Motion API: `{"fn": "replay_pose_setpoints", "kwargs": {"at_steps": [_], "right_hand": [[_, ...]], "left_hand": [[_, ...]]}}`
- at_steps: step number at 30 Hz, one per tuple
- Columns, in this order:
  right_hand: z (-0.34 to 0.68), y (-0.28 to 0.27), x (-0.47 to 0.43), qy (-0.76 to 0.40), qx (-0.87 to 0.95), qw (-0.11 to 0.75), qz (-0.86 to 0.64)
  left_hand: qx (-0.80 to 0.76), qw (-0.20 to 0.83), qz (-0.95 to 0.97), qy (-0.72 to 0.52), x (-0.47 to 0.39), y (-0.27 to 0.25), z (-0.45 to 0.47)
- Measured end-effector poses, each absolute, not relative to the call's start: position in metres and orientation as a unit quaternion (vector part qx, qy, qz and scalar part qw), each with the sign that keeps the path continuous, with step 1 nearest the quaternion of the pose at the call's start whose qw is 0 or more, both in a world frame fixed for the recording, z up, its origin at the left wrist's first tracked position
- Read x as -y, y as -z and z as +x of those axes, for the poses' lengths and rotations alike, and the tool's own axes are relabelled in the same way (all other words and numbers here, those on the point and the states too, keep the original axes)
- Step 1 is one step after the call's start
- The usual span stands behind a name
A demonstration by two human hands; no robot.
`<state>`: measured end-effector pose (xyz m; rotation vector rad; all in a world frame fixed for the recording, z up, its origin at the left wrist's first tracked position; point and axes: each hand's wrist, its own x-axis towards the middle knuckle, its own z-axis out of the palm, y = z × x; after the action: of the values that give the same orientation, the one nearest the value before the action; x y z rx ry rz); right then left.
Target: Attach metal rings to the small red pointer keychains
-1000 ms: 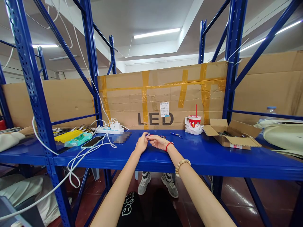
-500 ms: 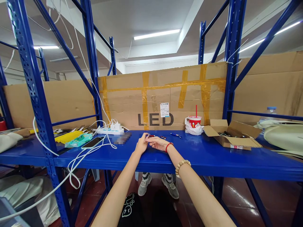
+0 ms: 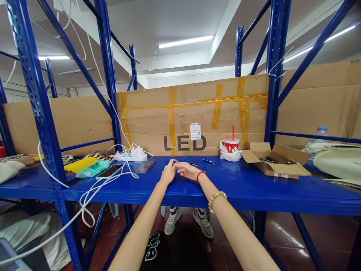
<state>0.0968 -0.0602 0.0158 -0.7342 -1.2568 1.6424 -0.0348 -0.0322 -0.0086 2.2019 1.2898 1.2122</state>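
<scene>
My left hand [image 3: 168,173] and my right hand [image 3: 188,171] meet over the front half of the blue shelf. Their fingers are closed together at the fingertips. A small shiny bit shows at the left fingertips, but most of what they hold is hidden. Just beyond the right hand lies a small dark red item [image 3: 194,164]. Farther right, flat on the shelf, is a slim blue item with a metallic end [image 3: 210,162]; its kind is too small to tell.
On the left are a power strip [image 3: 131,156] with white cables, a phone [image 3: 109,171], a teal packet [image 3: 93,169] and a yellow bag [image 3: 81,164]. A red cup with a straw [image 3: 231,146] and an open cardboard box [image 3: 278,169] stand right. A cardboard panel [image 3: 149,124] closes the back.
The red piece seen at my fingertips is now hidden behind the right fingers, which have drawn in closer to my left hand. Things on the shelf have stayed put.
</scene>
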Motion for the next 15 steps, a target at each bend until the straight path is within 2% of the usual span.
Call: {"fn": "replay_pose_setpoints", "kwargs": {"at_steps": [6, 15], "right_hand": [[0.0976, -0.0198, 0.0609, -0.673, 0.456, 0.500, -0.297], [0.0987, -0.0219, 0.0619, -0.690, 0.432, 0.505, -0.288]], "left_hand": [[-0.460, 0.150, 0.767, -0.422, 0.0300, 0.0095, -0.0328], [-0.465, 0.140, 0.763, -0.427, 0.0325, 0.0077, -0.0336]]}}
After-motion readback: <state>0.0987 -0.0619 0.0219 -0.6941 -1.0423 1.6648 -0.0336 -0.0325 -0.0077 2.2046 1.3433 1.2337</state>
